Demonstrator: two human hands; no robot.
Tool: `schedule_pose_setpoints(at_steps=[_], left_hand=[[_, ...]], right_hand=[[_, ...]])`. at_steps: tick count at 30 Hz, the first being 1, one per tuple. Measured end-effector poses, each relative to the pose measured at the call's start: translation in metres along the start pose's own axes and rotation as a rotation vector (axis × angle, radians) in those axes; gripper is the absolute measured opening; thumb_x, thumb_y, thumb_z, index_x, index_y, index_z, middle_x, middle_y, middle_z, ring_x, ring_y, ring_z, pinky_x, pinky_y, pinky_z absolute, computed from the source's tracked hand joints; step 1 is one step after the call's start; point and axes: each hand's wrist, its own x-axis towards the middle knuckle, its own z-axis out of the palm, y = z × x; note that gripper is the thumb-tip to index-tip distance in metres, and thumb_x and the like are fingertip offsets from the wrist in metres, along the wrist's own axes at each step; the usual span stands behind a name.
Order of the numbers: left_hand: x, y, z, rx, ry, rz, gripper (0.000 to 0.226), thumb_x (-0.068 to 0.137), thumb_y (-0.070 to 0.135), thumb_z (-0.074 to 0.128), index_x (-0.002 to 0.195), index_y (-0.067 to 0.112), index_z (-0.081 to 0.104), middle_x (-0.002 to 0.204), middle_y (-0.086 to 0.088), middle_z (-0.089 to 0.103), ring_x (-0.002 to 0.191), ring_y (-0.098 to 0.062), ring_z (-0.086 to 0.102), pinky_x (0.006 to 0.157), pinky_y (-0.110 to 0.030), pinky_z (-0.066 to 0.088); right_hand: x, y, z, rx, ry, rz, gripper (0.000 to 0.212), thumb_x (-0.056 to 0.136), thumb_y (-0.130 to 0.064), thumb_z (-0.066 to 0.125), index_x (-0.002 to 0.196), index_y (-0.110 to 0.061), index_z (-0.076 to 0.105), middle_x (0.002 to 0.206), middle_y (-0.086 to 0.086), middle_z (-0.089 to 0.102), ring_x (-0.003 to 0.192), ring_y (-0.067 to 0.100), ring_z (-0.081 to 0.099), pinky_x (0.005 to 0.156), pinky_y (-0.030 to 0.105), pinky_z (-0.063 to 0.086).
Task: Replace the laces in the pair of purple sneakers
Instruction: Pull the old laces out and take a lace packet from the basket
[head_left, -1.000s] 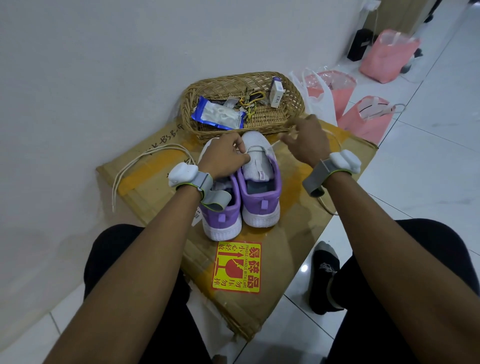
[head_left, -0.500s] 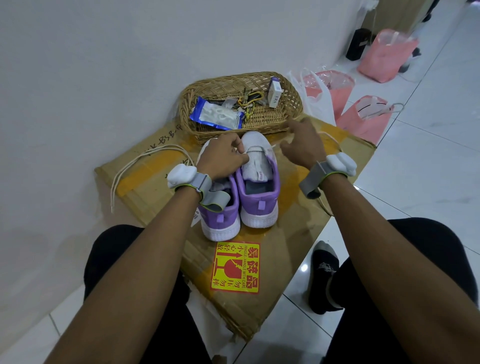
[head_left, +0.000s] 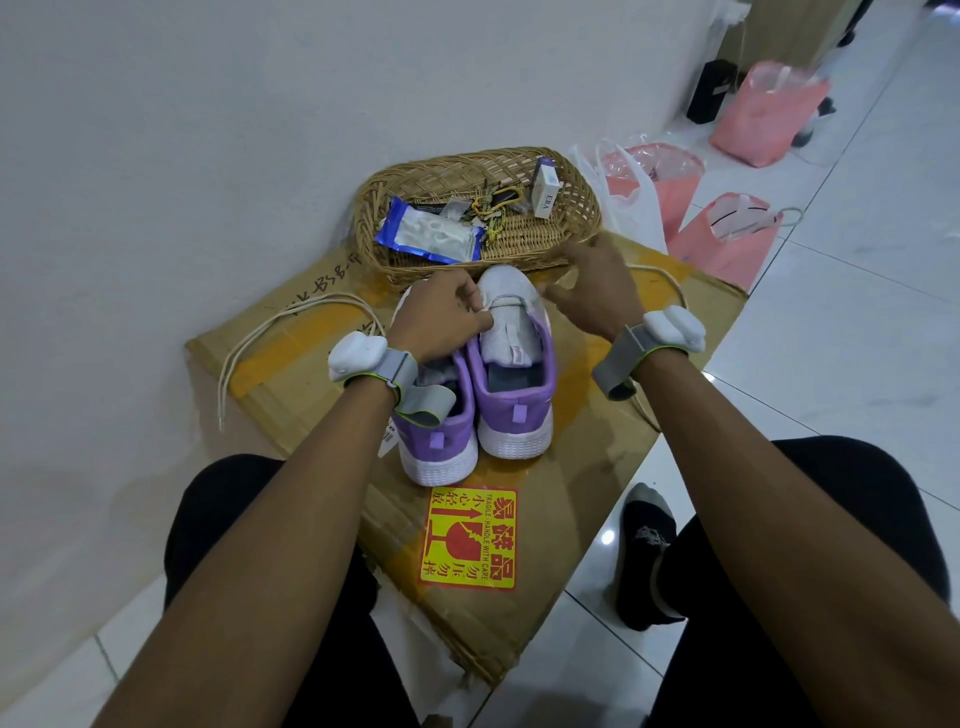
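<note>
Two purple knit sneakers with white soles and pale toes, left sneaker (head_left: 441, 436) and right sneaker (head_left: 514, 379), stand side by side, inner sides touching and heels toward the person. They sit on a flattened brown cardboard box (head_left: 597, 467) on the tiled floor.

Left hand (head_left: 441, 322): lies over the front of the left sneaker with fingers curled. The fingertips pinch the left edge of the right sneaker's upper, beside the tongue. One span of white lace crosses the right sneaker near the toe.

Right hand (head_left: 592, 296): just right of the right sneaker's toe, thumb stretched toward it, fingers loosely bent toward the basket. A cream shoelace (head_left: 667, 274) comes out from behind this hand and curves off over the cardboard. Whether the fingers hold it, I cannot tell.

A second cream lace (head_left: 291, 316) lies loose on the cardboard at left, well apart from both hands.

Oval woven wicker basket (head_left: 584, 208) sits behind the toes, by the white wall. It holds a blue-and-clear plastic packet (head_left: 431, 236), a key bunch (head_left: 493, 205) and a small white carton (head_left: 545, 189).

A yellow-and-red fragile sticker (head_left: 470, 538) is on the cardboard near the heels. Pink plastic bags (head_left: 727, 244) stand on the floor at right.
</note>
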Motion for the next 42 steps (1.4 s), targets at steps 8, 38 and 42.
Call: schedule_pose_setpoints(at_steps=[8, 38, 42], left_hand=[[-0.001, 0.001, -0.003, -0.028, 0.038, -0.042, 0.016, 0.069, 0.023, 0.079, 0.067, 0.015, 0.065, 0.073, 0.007, 0.070, 0.064, -0.003, 0.060, 0.066, -0.027, 0.050], [-0.003, 0.004, -0.007, -0.004, -0.016, -0.053, 0.016, 0.069, 0.028, 0.077, 0.070, 0.017, 0.064, 0.078, 0.002, 0.071, 0.074, -0.019, 0.066, 0.075, -0.041, 0.058], [-0.003, 0.004, -0.007, -0.003, -0.016, -0.051, 0.017, 0.070, 0.026, 0.077, 0.071, 0.016, 0.063, 0.073, 0.003, 0.068, 0.067, -0.016, 0.062, 0.071, -0.038, 0.056]], right_hand=[[-0.003, 0.007, 0.002, -0.267, 0.156, 0.110, 0.013, 0.086, -0.021, 0.065, 0.096, -0.016, 0.072, 0.114, 0.012, 0.051, 0.110, 0.035, 0.048, 0.081, 0.045, 0.048], [0.001, 0.008, 0.005, -0.066, 0.097, 0.054, 0.033, 0.088, -0.035, 0.063, 0.117, -0.018, 0.065, 0.125, 0.014, 0.048, 0.119, 0.035, 0.045, 0.094, 0.045, 0.044], [0.002, 0.004, 0.007, -0.045, -0.113, -0.093, 0.025, 0.087, -0.040, 0.068, 0.105, -0.025, 0.073, 0.119, 0.012, 0.051, 0.118, 0.034, 0.042, 0.097, 0.046, 0.041]])
